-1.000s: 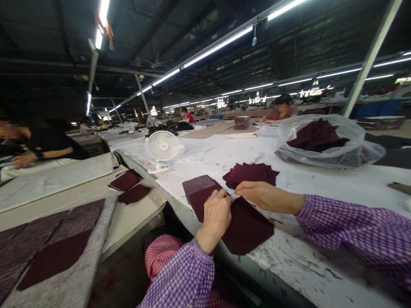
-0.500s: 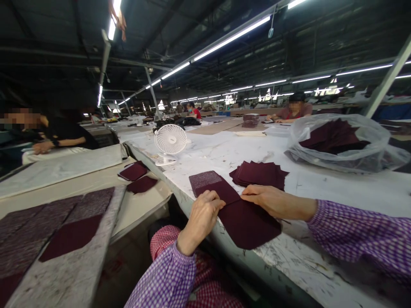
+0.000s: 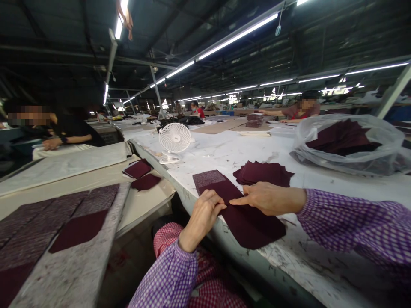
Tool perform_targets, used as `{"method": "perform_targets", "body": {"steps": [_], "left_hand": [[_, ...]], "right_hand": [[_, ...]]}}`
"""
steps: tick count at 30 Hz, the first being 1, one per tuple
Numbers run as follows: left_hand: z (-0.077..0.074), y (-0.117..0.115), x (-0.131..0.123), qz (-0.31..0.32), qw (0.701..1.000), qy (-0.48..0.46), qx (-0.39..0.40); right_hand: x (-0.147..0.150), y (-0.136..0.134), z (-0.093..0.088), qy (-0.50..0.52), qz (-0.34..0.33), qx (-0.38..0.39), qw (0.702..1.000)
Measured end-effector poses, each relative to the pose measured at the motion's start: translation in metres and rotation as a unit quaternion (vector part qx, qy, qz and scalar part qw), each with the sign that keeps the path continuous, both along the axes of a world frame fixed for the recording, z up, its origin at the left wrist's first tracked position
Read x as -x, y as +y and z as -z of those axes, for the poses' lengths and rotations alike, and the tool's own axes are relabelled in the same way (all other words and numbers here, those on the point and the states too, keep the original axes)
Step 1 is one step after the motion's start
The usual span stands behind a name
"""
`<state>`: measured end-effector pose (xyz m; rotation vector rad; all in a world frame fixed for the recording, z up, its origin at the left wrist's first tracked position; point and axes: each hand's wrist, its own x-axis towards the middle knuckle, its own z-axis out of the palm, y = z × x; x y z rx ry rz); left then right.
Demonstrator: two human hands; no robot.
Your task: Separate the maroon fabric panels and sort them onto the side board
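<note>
My left hand [image 3: 207,215] has thumb and fingers pinched at the near edge of a maroon fabric piece [image 3: 253,229], where it meets a second maroon piece [image 3: 210,178] with a speckled band at its far end. Both lie on the white table, the near one reaching over its edge. My right hand [image 3: 269,198] rests on the pieces, its index finger stretched out along the join beside my left fingertips. That hand's other fingers are partly curled and grip nothing visible. Just beyond it sits a fanned stack of maroon pieces [image 3: 263,172].
A clear plastic bag [image 3: 300,149] of maroon pieces stands on the table [image 3: 221,149] at right. A white fan [image 3: 175,138] is at the left edge. On the lower left board [image 3: 80,273] lie speckled maroon panels [image 3: 80,231]. Co-workers sit further off.
My right hand has slid left along the join toward my left hand, its index finger now extended. My left hand stays at the near edge. The view has shifted slightly.
</note>
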<state>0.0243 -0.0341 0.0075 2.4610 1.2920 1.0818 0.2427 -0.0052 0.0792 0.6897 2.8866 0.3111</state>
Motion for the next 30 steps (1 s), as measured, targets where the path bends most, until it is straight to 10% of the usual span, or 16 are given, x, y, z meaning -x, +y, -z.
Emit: {"method": "perform_targets", "body": {"steps": [13,21,30], "left_hand": [[-0.001,-0.005,0.025,0.044,0.989,-0.117,0.084],[-0.004,-0.009,0.028,0.066,0.996,-0.029,0.061],[-0.007,-0.009,0.027,0.060,0.997,-0.008,0.043]], "right_hand": [[0.014,-0.006,0.008,0.020,0.021,-0.081,0.996],[0.003,0.019,0.002,0.081,0.133,0.143,0.977],[0.005,0.026,0.010,0.124,0.143,0.201,0.961]]}}
